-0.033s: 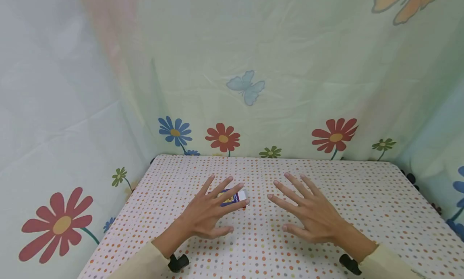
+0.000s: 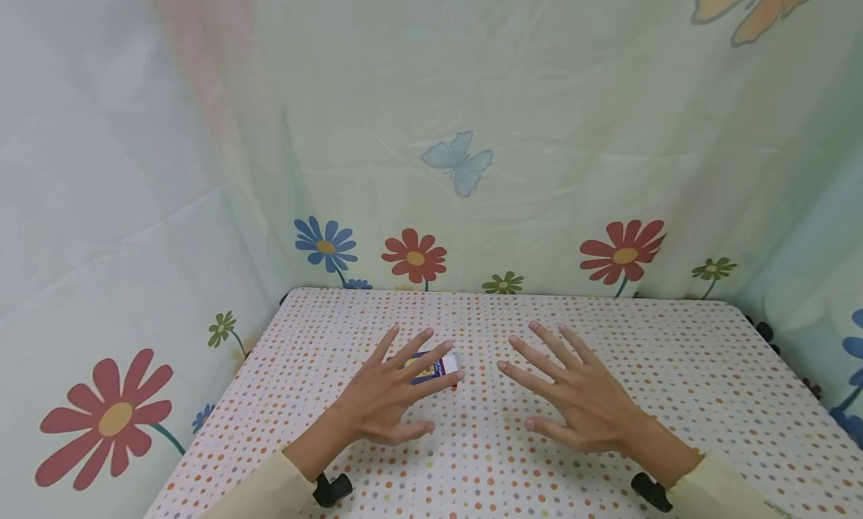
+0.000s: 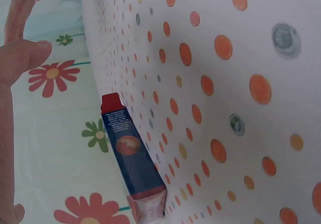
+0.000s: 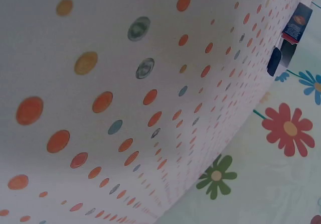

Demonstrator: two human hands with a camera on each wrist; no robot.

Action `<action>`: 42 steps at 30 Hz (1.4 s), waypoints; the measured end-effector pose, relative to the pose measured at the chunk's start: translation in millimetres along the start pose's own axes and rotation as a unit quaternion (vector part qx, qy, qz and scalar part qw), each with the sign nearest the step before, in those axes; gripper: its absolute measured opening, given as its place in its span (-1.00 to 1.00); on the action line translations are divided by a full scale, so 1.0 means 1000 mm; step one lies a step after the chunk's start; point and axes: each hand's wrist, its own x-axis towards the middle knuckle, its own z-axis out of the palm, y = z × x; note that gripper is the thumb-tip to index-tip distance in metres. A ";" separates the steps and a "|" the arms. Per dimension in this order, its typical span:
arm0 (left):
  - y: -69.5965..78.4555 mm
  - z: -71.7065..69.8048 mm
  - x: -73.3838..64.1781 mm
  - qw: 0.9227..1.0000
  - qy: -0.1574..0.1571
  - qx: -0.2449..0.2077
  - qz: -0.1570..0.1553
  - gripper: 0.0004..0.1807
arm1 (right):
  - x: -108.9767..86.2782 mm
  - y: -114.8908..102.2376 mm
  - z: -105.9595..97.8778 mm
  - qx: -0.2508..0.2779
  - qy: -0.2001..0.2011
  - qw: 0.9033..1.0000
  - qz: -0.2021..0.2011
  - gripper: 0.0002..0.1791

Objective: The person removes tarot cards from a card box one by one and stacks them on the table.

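A small cardboard box, dark blue with a white end and a yellow picture, lies on the table partly hidden under the fingers of my left hand. That hand hovers palm down with spread fingers and holds nothing. To the right, my right hand is held the same way, apart from the box and also without anything in it. In the left wrist view the box shows a red flap sticking out at one end and a pale end at the other. The right wrist view has the box far off, with a dark blue flap beside it.
The table wears a white cover with coloured dots. A pale curtain with printed flowers and butterflies hangs behind it and at both sides. Small black round objects show beyond the right table edge.
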 end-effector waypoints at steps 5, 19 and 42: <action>0.002 0.003 -0.001 1.000 0.006 -0.002 0.000 -0.05 | -0.002 0.000 0.001 0.006 -0.001 1.000 0.002 -0.09; 0.002 0.003 -0.004 0.995 -0.029 -0.088 -0.033 0.06 | -0.001 -0.004 0.000 0.011 0.011 1.000 0.010 -0.15; 0.000 0.015 0.000 0.960 -0.044 -0.169 -0.218 0.10 | 0.017 -0.005 0.010 0.055 0.013 0.997 0.053 -0.18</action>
